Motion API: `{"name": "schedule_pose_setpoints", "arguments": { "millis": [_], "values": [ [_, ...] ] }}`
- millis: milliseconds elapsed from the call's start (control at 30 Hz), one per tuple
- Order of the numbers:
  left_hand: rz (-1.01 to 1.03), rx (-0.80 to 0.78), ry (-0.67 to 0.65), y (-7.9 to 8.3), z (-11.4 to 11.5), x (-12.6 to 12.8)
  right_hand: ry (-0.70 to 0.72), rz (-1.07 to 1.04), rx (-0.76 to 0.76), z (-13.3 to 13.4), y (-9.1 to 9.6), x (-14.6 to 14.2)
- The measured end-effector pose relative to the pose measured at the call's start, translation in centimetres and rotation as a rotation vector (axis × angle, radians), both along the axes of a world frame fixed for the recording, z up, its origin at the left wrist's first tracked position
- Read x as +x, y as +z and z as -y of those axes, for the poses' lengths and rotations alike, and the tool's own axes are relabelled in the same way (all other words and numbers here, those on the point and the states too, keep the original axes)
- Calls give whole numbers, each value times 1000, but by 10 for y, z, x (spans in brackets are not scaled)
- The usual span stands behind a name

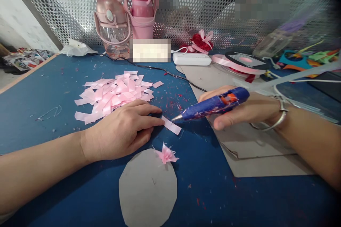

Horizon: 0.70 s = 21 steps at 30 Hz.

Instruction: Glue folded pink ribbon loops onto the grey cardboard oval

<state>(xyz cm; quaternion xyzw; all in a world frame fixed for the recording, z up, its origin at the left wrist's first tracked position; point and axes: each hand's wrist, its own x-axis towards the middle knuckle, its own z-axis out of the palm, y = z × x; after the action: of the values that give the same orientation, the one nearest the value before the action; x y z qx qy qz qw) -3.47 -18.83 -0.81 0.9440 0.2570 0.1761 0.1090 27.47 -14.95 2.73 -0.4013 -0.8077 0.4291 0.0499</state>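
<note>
My right hand (231, 113) is closed around a blue hot glue gun (213, 104), its metal tip pointing left and down. That tip is right at a short pink ribbon strip (172, 125) lying on the table. My left hand (125, 127) rests palm down with its fingers stretched out, a fingertip touching the strip's left end. Behind this hand is a pile of cut pink ribbon pieces (117, 90). Closer to me lies a grey cardboard disc (147, 188) with straight-cut edges. A small folded pink ribbon petal cluster (167, 155) sits at its upper right edge.
Grey cardboard sheets (266, 166) lie under and beside my right arm. At the back stand a pink bottle with ears (110, 25) and a pink tumbler (143, 7), near a white power strip (191, 59). Ribbon rolls (242, 64) and a black cable (160, 68) lie there too.
</note>
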Motion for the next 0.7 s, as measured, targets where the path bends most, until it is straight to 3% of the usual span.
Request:
{"name": "schedule_pose_setpoints", "arguments": {
  "millis": [167,267,333,400,533,700],
  "values": [
    [-4,3,9,0,0,0,-11,-33,117,-11,11,19],
    [-15,5,14,-1,0,-1,-291,-4,268,-19,14,30],
    [-17,15,14,-2,0,-1,-517,-76,351,-25,11,37],
    [-20,23,17,-2,0,-1,-640,-164,410,-31,3,43],
    [-32,34,18,-1,1,-1,-720,-256,483,-45,-20,51],
    [-34,45,20,0,1,-1,-665,-275,539,-59,-44,54]
  ]
}}
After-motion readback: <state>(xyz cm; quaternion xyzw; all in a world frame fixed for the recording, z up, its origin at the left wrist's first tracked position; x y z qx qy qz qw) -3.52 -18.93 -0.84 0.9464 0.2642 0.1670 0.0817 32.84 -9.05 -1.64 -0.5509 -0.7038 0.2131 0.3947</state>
